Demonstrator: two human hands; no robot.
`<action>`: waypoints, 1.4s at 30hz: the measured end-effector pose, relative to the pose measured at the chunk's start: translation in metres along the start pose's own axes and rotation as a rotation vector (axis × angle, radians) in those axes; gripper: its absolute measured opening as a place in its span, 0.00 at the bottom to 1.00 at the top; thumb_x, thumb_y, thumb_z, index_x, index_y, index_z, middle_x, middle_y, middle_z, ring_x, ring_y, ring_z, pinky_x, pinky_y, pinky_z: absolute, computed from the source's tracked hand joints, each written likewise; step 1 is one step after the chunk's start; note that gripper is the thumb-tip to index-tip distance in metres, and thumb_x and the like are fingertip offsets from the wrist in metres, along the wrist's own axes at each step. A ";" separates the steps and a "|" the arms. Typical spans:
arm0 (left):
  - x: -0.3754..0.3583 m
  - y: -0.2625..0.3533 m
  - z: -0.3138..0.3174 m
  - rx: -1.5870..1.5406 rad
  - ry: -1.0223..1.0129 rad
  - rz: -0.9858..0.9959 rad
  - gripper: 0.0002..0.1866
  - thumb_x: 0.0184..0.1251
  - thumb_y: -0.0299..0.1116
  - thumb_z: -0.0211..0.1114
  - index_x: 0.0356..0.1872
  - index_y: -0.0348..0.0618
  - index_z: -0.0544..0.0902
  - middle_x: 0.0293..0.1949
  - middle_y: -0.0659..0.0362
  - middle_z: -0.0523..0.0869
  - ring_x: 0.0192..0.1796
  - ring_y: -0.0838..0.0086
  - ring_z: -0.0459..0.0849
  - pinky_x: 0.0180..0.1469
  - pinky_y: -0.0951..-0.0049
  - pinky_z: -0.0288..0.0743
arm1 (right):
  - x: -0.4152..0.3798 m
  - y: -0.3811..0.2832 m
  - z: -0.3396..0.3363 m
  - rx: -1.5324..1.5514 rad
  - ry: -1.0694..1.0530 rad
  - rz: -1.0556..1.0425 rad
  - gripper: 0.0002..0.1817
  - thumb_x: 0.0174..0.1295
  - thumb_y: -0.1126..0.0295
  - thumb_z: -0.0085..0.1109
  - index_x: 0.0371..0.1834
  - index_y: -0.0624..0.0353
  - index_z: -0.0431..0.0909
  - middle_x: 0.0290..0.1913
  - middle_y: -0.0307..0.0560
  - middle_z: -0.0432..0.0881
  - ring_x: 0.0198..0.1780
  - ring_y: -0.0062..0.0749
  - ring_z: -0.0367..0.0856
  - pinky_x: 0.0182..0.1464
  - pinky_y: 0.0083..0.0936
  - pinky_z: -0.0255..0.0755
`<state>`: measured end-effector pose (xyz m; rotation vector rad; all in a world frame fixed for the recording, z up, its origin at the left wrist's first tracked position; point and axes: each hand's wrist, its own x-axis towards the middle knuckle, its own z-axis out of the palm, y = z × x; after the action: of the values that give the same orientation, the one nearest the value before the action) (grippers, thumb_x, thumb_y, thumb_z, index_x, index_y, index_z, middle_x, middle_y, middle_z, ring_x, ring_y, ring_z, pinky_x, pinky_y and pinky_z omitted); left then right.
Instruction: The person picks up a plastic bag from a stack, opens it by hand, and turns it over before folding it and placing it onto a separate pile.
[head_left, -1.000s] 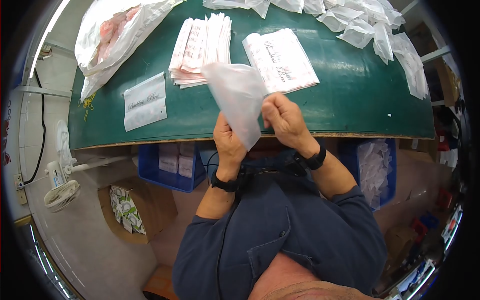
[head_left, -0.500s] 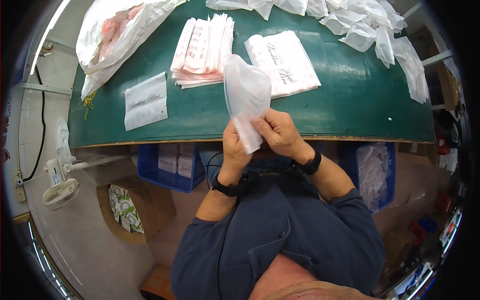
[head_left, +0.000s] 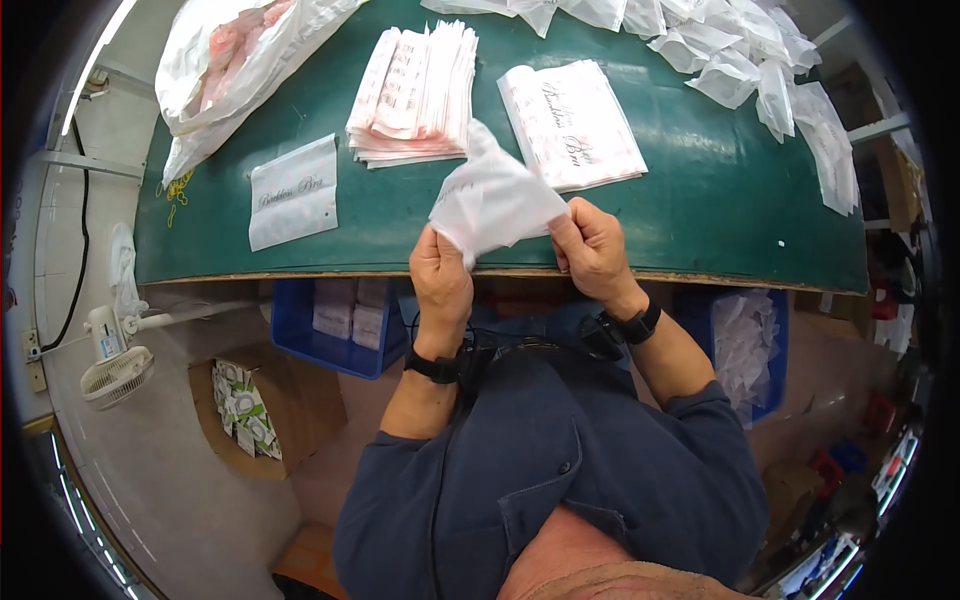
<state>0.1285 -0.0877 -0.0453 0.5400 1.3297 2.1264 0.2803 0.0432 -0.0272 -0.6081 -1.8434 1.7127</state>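
Stretched between my two hands is a translucent white plastic bag with faint dark print, held over the table's near edge. My left hand pinches its lower left side. The right corner is gripped between thumb and fingers of my right hand. Beyond the bag lie a stack of folded pink-and-white printed sheets and, to the right, a pile of flat printed bags. A single flat bag with dark script lies on the left of the green table.
A large white sack with pink rolls stands at the back left. Several filled translucent bags are heaped at the back right. Below the table are two blue bins and a cardboard box; a white fan is at left.
My hands have moved apart, the left one leftward and the right one slightly rightward. The bag, upright and narrow at its lower end before, is now spread sideways between them.
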 end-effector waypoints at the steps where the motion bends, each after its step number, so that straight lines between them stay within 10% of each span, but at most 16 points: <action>1: 0.000 -0.002 0.000 0.008 -0.002 0.011 0.15 0.84 0.34 0.53 0.57 0.33 0.80 0.46 0.58 0.87 0.45 0.79 0.84 0.49 0.79 0.78 | 0.002 -0.002 0.001 0.017 0.021 -0.025 0.14 0.79 0.65 0.53 0.34 0.61 0.76 0.21 0.32 0.73 0.20 0.11 0.68 0.22 0.14 0.62; 7: -0.015 -0.005 -0.001 0.350 -0.194 0.113 0.17 0.84 0.35 0.53 0.59 0.31 0.79 0.48 0.57 0.88 0.49 0.79 0.83 0.53 0.78 0.78 | -0.006 -0.001 0.028 -0.019 0.014 -0.144 0.14 0.78 0.66 0.54 0.32 0.59 0.75 0.21 0.32 0.74 0.19 0.11 0.67 0.22 0.14 0.62; 26: -0.003 0.010 0.029 -0.314 -0.084 -0.454 0.13 0.84 0.42 0.53 0.48 0.42 0.78 0.34 0.60 0.83 0.31 0.79 0.79 0.33 0.79 0.72 | 0.008 0.005 0.013 0.734 0.021 0.327 0.15 0.78 0.61 0.53 0.33 0.57 0.75 0.25 0.37 0.74 0.20 0.19 0.71 0.23 0.17 0.66; 42: 0.004 0.005 0.033 -0.349 0.135 0.015 0.06 0.82 0.33 0.58 0.41 0.45 0.79 0.31 0.63 0.82 0.30 0.80 0.77 0.34 0.78 0.74 | 0.000 -0.013 -0.007 0.098 0.084 0.061 0.12 0.77 0.61 0.57 0.40 0.59 0.76 0.30 0.35 0.79 0.26 0.14 0.73 0.29 0.14 0.68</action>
<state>0.1439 -0.0642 -0.0271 0.2670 0.9889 2.3724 0.2855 0.0467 -0.0144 -0.6924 -1.6881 1.7779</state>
